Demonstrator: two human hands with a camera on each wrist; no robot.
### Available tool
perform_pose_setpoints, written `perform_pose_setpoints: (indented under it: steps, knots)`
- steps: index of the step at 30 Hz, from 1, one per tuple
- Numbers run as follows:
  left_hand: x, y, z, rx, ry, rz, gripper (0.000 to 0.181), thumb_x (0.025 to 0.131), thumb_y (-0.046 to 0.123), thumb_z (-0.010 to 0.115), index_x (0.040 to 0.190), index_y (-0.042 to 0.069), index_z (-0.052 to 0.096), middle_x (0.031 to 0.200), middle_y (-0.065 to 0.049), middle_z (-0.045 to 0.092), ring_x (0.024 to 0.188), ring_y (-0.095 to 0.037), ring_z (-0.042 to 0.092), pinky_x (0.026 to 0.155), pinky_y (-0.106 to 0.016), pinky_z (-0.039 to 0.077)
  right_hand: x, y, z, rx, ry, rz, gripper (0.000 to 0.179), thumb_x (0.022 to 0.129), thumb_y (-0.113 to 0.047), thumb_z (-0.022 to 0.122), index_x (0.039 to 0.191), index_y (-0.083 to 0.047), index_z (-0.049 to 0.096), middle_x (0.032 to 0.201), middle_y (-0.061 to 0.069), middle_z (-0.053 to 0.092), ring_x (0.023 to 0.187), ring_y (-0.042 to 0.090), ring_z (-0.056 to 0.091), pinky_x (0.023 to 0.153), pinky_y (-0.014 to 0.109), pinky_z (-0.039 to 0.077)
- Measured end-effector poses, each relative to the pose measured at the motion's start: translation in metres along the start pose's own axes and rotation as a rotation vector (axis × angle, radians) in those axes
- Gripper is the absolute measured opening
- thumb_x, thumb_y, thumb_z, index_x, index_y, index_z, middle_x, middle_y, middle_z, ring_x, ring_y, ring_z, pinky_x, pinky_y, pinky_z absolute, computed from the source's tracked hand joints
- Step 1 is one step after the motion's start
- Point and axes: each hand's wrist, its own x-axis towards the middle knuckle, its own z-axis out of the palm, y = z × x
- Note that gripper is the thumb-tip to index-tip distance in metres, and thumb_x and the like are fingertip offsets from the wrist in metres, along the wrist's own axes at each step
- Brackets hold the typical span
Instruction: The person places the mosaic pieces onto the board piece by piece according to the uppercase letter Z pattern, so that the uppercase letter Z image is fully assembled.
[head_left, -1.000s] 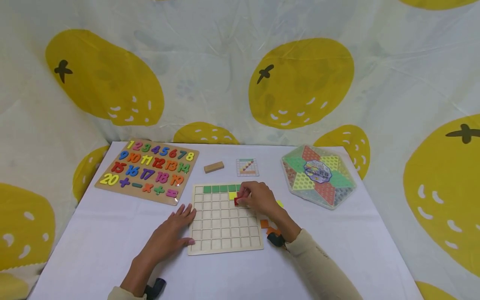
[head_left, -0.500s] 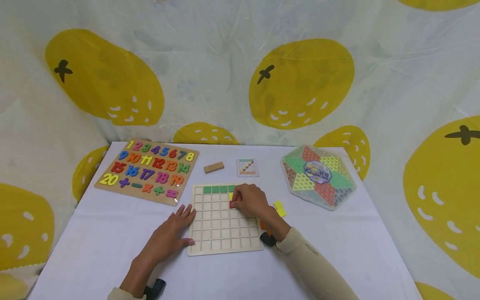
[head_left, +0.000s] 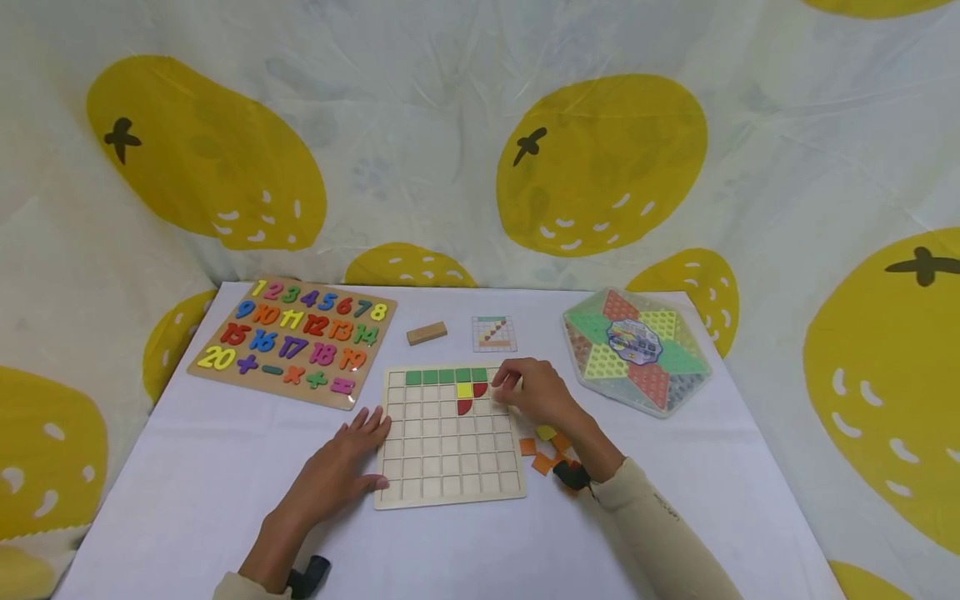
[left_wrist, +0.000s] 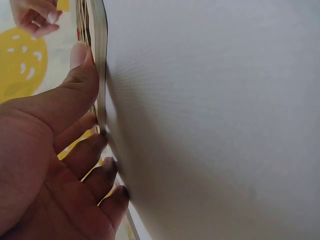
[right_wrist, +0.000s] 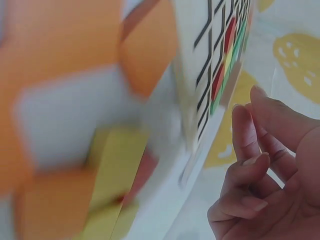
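Note:
A pale wooden grid board (head_left: 422, 450) lies on the table in the head view. My left hand (head_left: 347, 457) rests along its left edge; in the left wrist view the thumb (left_wrist: 80, 62) lies over the rim. Green square tiles (head_left: 431, 377) line much of the far row. Below them sit a yellow square (head_left: 464, 391) and two red quarter-circle pieces, one right of the yellow (head_left: 480, 389) and one under it. My right hand (head_left: 534, 392) hovers over the board's far right corner with fingers bent; the right wrist view shows nothing between thumb and fingertips.
Loose orange tiles (head_left: 542, 463) and a yellow piece (head_left: 545, 432) lie right of the board. Behind it are a printed pattern card (head_left: 494, 342) and a small wooden block (head_left: 427, 333). A number puzzle (head_left: 273, 370) lies left, a hexagonal Chinese checkers set (head_left: 636, 343) right.
My right hand carried a red piece onto the cell under the yellow tile, let it go and drew back to the right. My left hand has stayed on the board's edge.

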Motion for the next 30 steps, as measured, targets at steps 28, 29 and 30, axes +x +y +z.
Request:
perform_pose_setpoints:
  steps: [28, 29, 30]
  knots:
    - [0.0, -0.001, 0.002, 0.007, 0.009, 0.013, 0.098, 0.081, 0.033, 0.092, 0.162, 0.011, 0.043, 0.172, -0.01, 0.033, 0.164, -0.035, 0.024, 0.131, -0.059, 0.027, -0.035, 0.068, -0.036, -0.096, -0.019, 0.15, 0.018, 0.088, -0.01, 0.086, 0.103, -0.017, 0.079, 0.105, 0.001, 0.073, 0.091, 0.021, 0.059, 0.086, 0.037, 0.055]
    - [0.0, -0.001, 0.002, 0.005, 0.009, 0.012, 0.098, 0.081, 0.033, 0.092, 0.162, 0.011, 0.043, 0.172, -0.01, 0.033, 0.164, -0.035, 0.024, 0.131, -0.059, 0.027, -0.036, 0.069, -0.037, -0.101, -0.008, 0.16, 0.018, 0.088, -0.01, 0.086, 0.103, -0.017, 0.079, 0.104, 0.002, 0.073, 0.091, 0.021, 0.059, 0.086, 0.038, 0.055]
    - [0.0, -0.001, 0.002, 0.003, 0.01, 0.012, 0.098, 0.081, 0.033, 0.092, 0.162, 0.01, 0.043, 0.172, -0.01, 0.034, 0.164, -0.035, 0.024, 0.131, -0.059, 0.027, -0.037, 0.069, -0.037, -0.108, 0.003, 0.171, 0.018, 0.088, -0.01, 0.086, 0.102, -0.017, 0.079, 0.104, 0.002, 0.073, 0.091, 0.021, 0.06, 0.086, 0.039, 0.055]
